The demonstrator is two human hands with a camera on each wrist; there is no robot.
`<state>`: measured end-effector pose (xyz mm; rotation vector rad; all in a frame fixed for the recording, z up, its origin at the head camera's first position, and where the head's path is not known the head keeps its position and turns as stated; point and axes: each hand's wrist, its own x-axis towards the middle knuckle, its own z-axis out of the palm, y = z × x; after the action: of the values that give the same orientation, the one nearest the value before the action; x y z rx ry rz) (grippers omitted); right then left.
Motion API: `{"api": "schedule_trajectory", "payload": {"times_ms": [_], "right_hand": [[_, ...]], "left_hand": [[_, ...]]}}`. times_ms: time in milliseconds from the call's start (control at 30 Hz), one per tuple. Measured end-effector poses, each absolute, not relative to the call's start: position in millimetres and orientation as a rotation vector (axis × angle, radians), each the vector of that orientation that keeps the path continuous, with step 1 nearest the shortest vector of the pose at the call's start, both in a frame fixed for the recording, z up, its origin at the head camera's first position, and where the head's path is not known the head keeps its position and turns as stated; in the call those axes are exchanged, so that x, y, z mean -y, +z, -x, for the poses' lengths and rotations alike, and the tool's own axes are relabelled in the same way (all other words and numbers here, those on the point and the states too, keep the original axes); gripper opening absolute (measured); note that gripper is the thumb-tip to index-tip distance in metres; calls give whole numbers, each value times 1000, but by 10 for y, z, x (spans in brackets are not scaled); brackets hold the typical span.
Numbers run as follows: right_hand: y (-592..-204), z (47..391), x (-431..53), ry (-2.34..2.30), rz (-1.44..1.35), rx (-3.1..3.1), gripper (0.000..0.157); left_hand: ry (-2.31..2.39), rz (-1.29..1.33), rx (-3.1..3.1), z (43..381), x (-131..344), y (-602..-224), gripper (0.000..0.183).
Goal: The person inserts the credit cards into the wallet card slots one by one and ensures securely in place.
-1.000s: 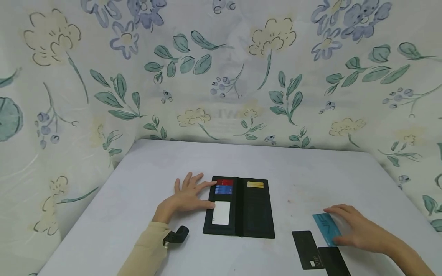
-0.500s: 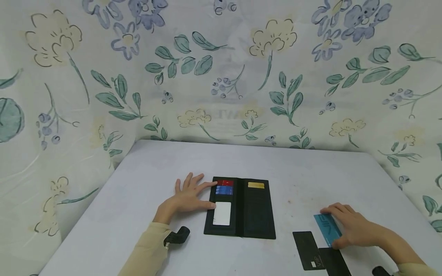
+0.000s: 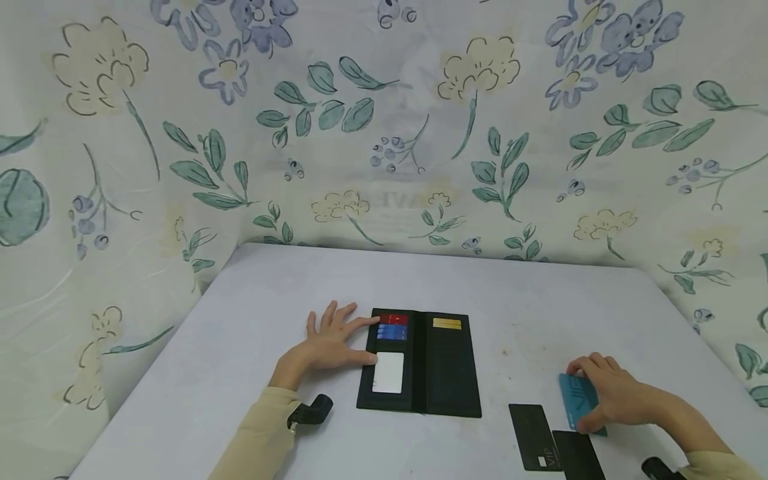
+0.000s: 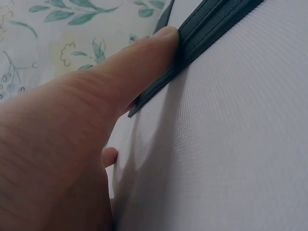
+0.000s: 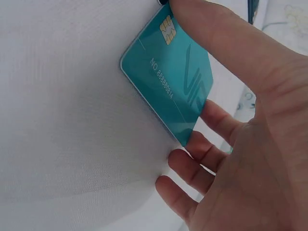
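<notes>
A dark card wallet (image 3: pixel 450 373) lies spread flat on the table, with red, blue and gold cards in its slots and a white card (image 3: pixel 388 373) in its left window. My left hand (image 3: pixel 327 345) has its fingers spread; thumb and index finger press the wallet's left edge. In the left wrist view the thumb (image 4: pixel 144 60) rests on the wallet's dark rim (image 4: pixel 202 31). My right hand (image 3: pixel 624 393) pinches a teal chip card (image 5: pixel 166 82) by its edges, thumb on one side and fingertips on the other. Its near edge looks lifted off the table.
Two black cards lie just left of my right hand: one marked VIP (image 3: pixel 534 437) and another (image 3: pixel 579 457) partly cut off by the frame's bottom. The white table (image 3: pixel 360 273) meets a flower-patterned sheet (image 3: pixel 384 167) at the back and sides.
The right hand's fingers have closed in on the teal card, which has shifted slightly to the right. My left hand stays on the wallet.
</notes>
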<state>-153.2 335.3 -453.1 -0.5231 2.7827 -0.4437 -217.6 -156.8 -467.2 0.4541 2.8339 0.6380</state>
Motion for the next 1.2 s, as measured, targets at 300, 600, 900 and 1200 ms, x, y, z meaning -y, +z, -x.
{"api": "schedule_trajectory", "payload": {"times_ms": [300, 600, 900, 1200], "right_hand": [[-4543, 1533, -3395, -522, 473, -2797, 71], [-4529, 1540, -3428, -774, 414, -2748, 73], [-4480, 1551, -3427, -806, 435, -2798, 45], [-4451, 1586, -3398, -855, 548, -2860, 34]], "left_hand": [[631, -453, -2833, 2180, 1560, -4693, 80], [649, -435, -2830, 2153, 1555, -4662, 79], [655, -442, -2832, 2152, 1553, -4647, 79], [652, -449, -2835, 2158, 1553, -4659, 79]]}}
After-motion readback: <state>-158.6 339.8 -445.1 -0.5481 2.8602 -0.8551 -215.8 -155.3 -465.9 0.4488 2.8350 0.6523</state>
